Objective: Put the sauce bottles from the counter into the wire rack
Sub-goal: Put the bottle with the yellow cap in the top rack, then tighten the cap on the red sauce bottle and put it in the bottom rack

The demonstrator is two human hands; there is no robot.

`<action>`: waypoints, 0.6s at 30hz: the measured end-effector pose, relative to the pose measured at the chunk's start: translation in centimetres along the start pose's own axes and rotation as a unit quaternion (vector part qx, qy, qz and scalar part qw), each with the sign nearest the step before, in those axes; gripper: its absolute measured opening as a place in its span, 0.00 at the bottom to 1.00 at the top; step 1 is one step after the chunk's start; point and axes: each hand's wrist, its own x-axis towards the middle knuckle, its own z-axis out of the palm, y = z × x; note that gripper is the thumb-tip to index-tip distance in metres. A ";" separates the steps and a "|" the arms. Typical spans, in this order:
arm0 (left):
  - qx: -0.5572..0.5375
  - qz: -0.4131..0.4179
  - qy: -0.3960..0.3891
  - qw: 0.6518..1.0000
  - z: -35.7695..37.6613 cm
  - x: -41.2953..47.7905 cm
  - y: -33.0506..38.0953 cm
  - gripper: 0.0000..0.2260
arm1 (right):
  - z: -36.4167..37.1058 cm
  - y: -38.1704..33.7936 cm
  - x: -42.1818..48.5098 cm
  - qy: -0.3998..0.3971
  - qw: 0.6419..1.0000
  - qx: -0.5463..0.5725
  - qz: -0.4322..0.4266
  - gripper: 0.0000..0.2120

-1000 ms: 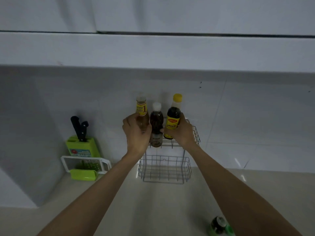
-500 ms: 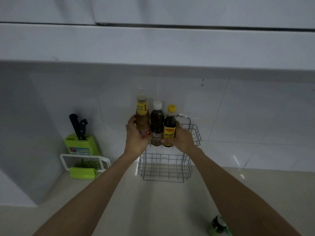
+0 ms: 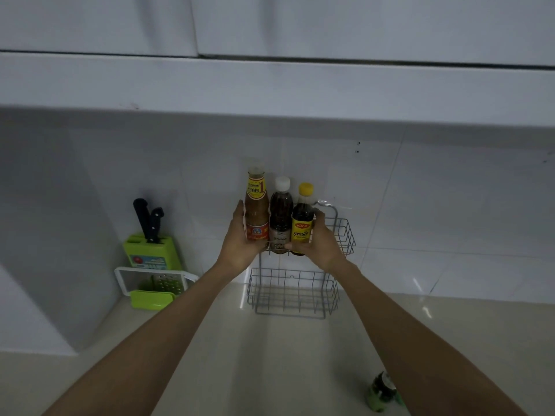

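Note:
Three sauce bottles stand side by side at the upper tier of a grey two-tier wire rack [image 3: 342, 235] against the tiled wall. My left hand [image 3: 240, 244] grips the tall brown bottle with the yellow and red label [image 3: 256, 208]. My right hand [image 3: 322, 244] grips the short dark bottle with the yellow cap [image 3: 302, 220]. Between them stands a dark bottle with a white cap [image 3: 280, 217], touched by neither palm as far as I can tell. The rack's lower tier [image 3: 292, 292] holds nothing.
A green knife block [image 3: 151, 250] with black-handled knives stands left of the rack, with a white and green grater [image 3: 153, 286] in front of it. A small green-capped jar [image 3: 381, 391] sits on the pale counter [image 3: 270, 355] near my right forearm. White cabinets hang overhead.
Both bottles in my hands have come down and closer to the white-capped bottle, and now stand upright in a row at the upper tier. The yellow-capped bottle dropped the most.

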 end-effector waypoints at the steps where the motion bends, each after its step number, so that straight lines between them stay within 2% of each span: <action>1: 0.010 -0.009 0.003 1.000 -0.3 -0.2 -0.2 0.43 | -0.1 0.0 -0.4 0.002 1.000 0.006 -0.001 0.53; 3: 0.036 -0.012 0.015 0.999 -1.0 -0.7 -0.8 0.40 | -0.2 0.2 -1.3 0.017 1.000 0.000 -0.004 0.55; 5: 0.065 -0.004 0.029 0.997 -1.7 -1.5 -1.4 0.33 | -0.3 0.4 -2.6 0.042 0.999 -0.010 -0.010 0.53; 7: 0.078 0.005 0.032 0.996 -2.5 -2.9 -1.9 0.25 | -0.4 0.1 -4.4 0.060 0.998 -0.004 -0.027 0.48; 10: 0.033 -0.021 0.008 0.999 -4.0 -6.3 -3.6 0.16 | -0.2 -0.3 -7.6 0.053 0.996 -0.007 -0.070 0.34; 12: 0.003 -0.051 -0.002 0.999 -5.2 -9.8 -5.5 0.14 | 0.7 -0.8 -10.1 -0.002 0.995 -0.034 -0.097 0.23; 14: 0.006 -0.080 -0.016 0.997 -6.3 -13.7 -7.8 0.15 | 2.2 -1.4 -12.6 -0.092 0.987 -0.061 -0.114 0.15; 18: 0.068 -0.153 -0.073 0.983 -8.8 -21.1 -11.8 0.26 | 5.6 -2.6 -16.5 -0.244 0.958 -0.066 -0.132 0.09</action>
